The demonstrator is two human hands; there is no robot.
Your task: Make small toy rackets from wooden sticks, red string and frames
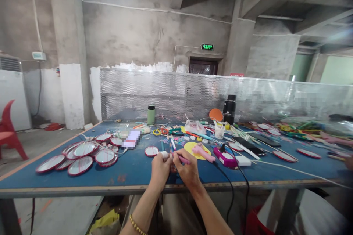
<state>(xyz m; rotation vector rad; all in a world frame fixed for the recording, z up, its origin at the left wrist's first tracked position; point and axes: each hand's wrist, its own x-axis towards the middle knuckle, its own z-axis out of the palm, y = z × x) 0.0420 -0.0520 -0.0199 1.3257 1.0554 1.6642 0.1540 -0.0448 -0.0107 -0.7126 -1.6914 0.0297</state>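
Close together over the front part of the blue table (pixel 132 176) are my two hands. My left hand (pixel 160 169) is closed in a pinch, with a small white piece (pixel 163 154) at its fingertips; whether that is a finger wrap or a held thing I cannot tell. My right hand (pixel 187 170) is closed around a purple pen-like stick (pixel 184 160). Between the fingertips a thin upright piece shows, too small to name. Just behind the left hand lies a round red-rimmed white disc (pixel 151 151). Right of my right hand is a pink glue gun (pixel 202 152) on a yellow disc (pixel 190 147).
Red-rimmed discs (pixel 84 149) lie piled at the left, near a phone (pixel 132 138). A green bottle (pixel 151 114) and a black thermos (pixel 230 109) stand at the back. A purple box (pixel 225 158) with cables sits right. A perforated metal screen (pixel 165 91) closes the far edge.
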